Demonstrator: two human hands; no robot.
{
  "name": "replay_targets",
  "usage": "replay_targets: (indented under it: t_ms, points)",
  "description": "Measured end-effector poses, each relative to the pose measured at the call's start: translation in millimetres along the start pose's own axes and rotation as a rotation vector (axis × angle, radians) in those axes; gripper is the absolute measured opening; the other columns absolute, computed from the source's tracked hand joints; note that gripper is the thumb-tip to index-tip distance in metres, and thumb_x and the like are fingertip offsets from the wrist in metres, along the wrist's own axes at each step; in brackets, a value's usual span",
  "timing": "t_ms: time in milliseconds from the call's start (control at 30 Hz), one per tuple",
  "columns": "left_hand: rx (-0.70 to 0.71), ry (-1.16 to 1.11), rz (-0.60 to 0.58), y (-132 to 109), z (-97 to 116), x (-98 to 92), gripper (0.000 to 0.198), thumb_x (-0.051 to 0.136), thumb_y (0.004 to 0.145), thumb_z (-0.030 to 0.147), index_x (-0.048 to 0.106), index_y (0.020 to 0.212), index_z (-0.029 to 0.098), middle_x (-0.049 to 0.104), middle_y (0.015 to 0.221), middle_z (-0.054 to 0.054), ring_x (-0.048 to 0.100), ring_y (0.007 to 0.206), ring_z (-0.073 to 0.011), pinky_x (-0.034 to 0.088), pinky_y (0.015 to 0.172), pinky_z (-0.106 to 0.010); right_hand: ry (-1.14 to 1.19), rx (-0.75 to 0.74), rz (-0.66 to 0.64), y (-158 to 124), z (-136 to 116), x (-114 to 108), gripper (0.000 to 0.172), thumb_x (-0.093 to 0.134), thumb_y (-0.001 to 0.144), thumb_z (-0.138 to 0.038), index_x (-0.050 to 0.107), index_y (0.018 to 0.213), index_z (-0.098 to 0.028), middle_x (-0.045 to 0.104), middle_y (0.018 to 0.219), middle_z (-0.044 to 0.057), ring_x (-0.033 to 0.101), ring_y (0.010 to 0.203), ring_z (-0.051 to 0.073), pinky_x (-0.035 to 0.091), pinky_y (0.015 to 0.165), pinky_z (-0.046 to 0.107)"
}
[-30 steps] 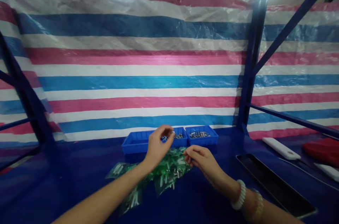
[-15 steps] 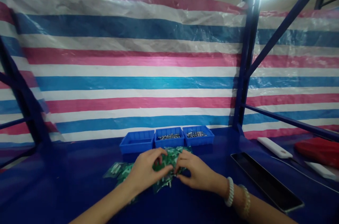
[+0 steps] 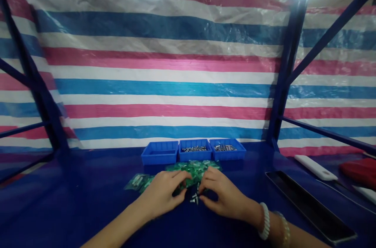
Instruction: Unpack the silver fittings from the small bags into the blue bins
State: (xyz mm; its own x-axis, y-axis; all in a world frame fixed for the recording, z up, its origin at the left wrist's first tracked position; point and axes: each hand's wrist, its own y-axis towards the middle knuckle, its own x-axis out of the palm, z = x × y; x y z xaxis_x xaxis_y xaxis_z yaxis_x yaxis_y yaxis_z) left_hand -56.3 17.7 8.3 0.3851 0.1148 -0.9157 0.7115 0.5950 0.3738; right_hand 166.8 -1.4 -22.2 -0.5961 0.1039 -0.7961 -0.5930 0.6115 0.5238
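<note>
Several small silvery metal parts that look like screws [image 3: 194, 198] lie on the blue tabletop between my hands. My right hand [image 3: 221, 194] has its fingertips pinched together right at these parts; what is in the pinch is too small to make out. To the left, my left hand [image 3: 167, 192] is curved, its thumb and fingers apart with nothing visible between them. Behind both hands spreads a pile of green-printed clear plastic bags [image 3: 195, 167]. One more bag [image 3: 137, 182] sticks out at the pile's left end, partly hidden by my left hand.
Three blue bins stand in a row behind the pile: a left bin [image 3: 160, 160], a middle bin [image 3: 195, 157] with small metal parts, and a right bin [image 3: 229, 156] with longer metal pieces. A phone [image 3: 308, 205], a white device [image 3: 315, 167] and a red item [image 3: 360, 171] lie at right.
Small metal parts now show on the table between my hands. My left hand has moved off the bags toward the front, and the view has shifted slightly left.
</note>
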Motion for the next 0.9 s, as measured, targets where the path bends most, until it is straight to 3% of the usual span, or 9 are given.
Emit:
replay_targets:
  t_ms: [267,533,667,800,900]
  points:
    - [-0.021,-0.045,0.206,-3.1,-4.7,10.1,0.021,0.049,0.084,0.013,0.059,0.101,0.022,0.07,0.088,-0.002,0.067,0.076,-0.0171,0.052,0.066,-0.026,-0.256,-0.099,-0.178,-0.9,-14.4,9.3,0.032,0.052,0.093,-0.028,0.052,0.125,-0.025,0.061,0.114,0.006,0.05,0.1,0.025,0.038,0.084,0.04]
    - [-0.016,0.01,0.174,-4.2,4.0,6.4,0.021,0.046,0.081,0.011,0.06,0.093,0.021,0.066,0.085,-0.004,0.064,0.078,-0.0191,0.05,0.068,-0.028,-0.202,-0.115,-0.237,-4.0,-1.4,7.4,0.018,0.048,0.091,-0.012,0.063,0.098,-0.02,0.066,0.096,0.005,0.056,0.088,0.02,0.039,0.081,0.035]
    - [0.038,0.104,0.043,-5.9,9.8,2.7,0.033,0.046,0.072,0.007,0.059,0.099,0.021,0.063,0.085,-0.005,0.062,0.079,-0.0222,0.048,0.066,-0.032,-0.024,-0.102,-0.198,-5.8,8.2,1.3,0.021,0.052,0.082,-0.004,0.062,0.093,-0.02,0.066,0.089,0.002,0.057,0.086,0.017,0.041,0.082,0.031]
    - [0.097,0.121,-0.127,-8.2,16.1,1.5,0.029,0.052,0.065,0.012,0.059,0.092,0.022,0.061,0.082,-0.004,0.06,0.077,-0.0243,0.046,0.067,-0.036,0.218,-0.03,-0.023,-1.4,11.3,-4.4,0.023,0.055,0.077,-0.003,0.064,0.089,-0.02,0.065,0.089,0.002,0.058,0.086,0.016,0.045,0.079,0.028]
    - [0.074,0.012,-0.104,-10.0,19.3,4.9,0.043,0.06,0.065,0.021,0.056,0.108,0.023,0.063,0.095,-0.006,0.06,0.085,-0.0271,0.046,0.076,-0.04,0.339,0.095,0.119,1.9,10.8,-7.4,0.017,0.059,0.077,-0.007,0.066,0.087,-0.019,0.064,0.088,0.002,0.057,0.079,0.015,0.046,0.069,0.026]
